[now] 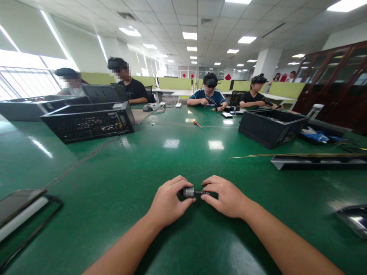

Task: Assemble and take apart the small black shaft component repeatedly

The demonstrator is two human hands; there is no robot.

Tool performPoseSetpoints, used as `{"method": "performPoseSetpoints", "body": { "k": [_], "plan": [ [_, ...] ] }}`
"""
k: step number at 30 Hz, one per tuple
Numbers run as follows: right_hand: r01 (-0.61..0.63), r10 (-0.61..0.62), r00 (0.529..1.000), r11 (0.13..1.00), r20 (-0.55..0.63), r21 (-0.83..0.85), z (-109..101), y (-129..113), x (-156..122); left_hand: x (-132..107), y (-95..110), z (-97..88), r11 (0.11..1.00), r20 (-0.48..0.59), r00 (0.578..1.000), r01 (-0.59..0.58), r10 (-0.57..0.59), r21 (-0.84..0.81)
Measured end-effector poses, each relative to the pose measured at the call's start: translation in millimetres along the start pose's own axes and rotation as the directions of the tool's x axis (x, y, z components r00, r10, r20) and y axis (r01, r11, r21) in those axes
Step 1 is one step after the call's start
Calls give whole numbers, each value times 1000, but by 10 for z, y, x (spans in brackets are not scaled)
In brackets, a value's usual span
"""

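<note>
Over the green table in the head view, a small silver metal cylinder with a thin dark shaft (189, 192) lies level between my hands. It looks like a drill chuck, though I cannot be sure. My left hand (170, 198) is closed around the cylinder end, thumb below and fingers above. From the other side, my right hand (225, 194) curls its thumb and fingers about the tip of the shaft. The outermost tip is partly hidden by those fingers.
Black computer cases (91, 122) stand at the left, another case (269, 128) at the right. An orange screwdriver (196, 123) lies ahead. Thin rods (249, 156) rest by a dark metal channel (318, 162). A framed panel (23, 210) is near left. Several people sit across the table.
</note>
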State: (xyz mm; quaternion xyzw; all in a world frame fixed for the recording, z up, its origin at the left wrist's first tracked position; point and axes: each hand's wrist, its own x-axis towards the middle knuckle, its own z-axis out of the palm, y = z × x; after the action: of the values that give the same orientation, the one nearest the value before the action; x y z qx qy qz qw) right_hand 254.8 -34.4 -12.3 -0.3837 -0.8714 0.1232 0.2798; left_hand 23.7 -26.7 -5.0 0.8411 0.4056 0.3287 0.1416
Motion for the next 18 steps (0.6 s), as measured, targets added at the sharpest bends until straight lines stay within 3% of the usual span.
{"method": "performPoseSetpoints", "body": {
  "k": [18],
  "plan": [
    [-5, 5, 1000, 1000, 9, 16, -8, 8, -3, 4, 1, -7, 1000, -5, 1000, 6, -6, -5]
  ]
}}
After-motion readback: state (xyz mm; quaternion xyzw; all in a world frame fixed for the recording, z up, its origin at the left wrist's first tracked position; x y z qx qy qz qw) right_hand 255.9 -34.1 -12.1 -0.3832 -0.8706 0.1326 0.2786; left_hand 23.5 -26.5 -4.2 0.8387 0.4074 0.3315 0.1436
